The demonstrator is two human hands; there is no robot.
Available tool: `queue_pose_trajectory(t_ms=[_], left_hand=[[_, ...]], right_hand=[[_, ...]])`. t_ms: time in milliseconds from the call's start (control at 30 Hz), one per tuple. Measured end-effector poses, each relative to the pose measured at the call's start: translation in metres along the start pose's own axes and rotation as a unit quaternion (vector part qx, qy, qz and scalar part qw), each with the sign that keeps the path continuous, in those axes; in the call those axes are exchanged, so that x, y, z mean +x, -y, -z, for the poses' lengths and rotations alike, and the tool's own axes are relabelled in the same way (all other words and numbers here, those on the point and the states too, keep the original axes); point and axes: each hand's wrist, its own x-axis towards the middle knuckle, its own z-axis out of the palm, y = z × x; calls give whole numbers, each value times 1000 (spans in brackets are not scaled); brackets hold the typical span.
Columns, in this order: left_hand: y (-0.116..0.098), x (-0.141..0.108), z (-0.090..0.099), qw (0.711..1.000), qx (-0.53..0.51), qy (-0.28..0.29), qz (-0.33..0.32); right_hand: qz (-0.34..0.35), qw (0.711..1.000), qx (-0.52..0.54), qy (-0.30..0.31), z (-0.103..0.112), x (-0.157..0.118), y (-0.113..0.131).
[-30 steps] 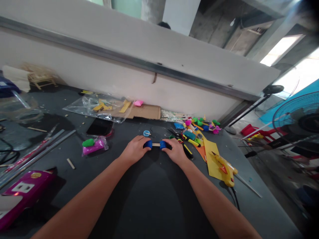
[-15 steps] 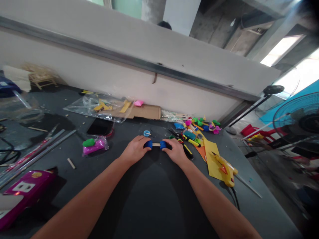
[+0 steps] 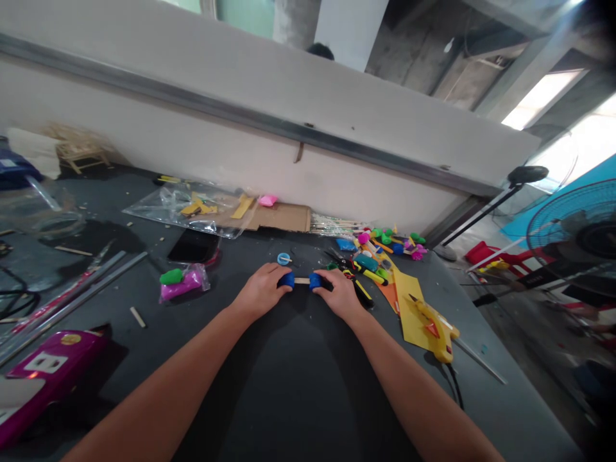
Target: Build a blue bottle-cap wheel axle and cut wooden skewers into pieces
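Note:
A short pale stick (image 3: pixel 302 280) joins two blue round pieces above the dark table. My left hand (image 3: pixel 264 289) is closed on the left blue piece (image 3: pixel 287 280), thumb below and fingers above. On the other end, my right hand (image 3: pixel 341 294) pinches the right blue piece (image 3: pixel 314 280). Just behind my left fingertips lies a small light-blue ring (image 3: pixel 283 258) with a pale bit across it. Pliers with yellow and black handles (image 3: pixel 360 289) lie right beside my right hand.
A yellow glue gun (image 3: pixel 437 330) rests on yellow sheets at right. Colourful clay pieces (image 3: pixel 385 237) and cardboard (image 3: pixel 283 217) lie behind. At left are a phone (image 3: pixel 193 246), a bagged pink-green lump (image 3: pixel 183 282), metal rods and a magenta tool (image 3: pixel 62 359).

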Motion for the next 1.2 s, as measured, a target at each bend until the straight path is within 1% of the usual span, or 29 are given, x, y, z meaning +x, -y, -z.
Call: queue_pose_trajectory(t_ms=[267,433,600,800,1067,1200], left_hand=[[-5,-2,2,1000,5,9,20],[-5,-2,2,1000,11,12,22],[-5,-3,2,999,11,18,46],[-5,-3,2,998,7,26,48],[-7,-2,5,998,23,23,48],[-5,-2,4,998,38,31,48]], right_hand=[[11,1000,7,-9,-1,-1,0],[12,1000,12,-8,1,-1,1],[14,999,29,-2,1,-2,1],[18,999,28,2,2,-4,3],[7,999,35,4,2,-4,2],[10,999,32,10,4,-4,5]])
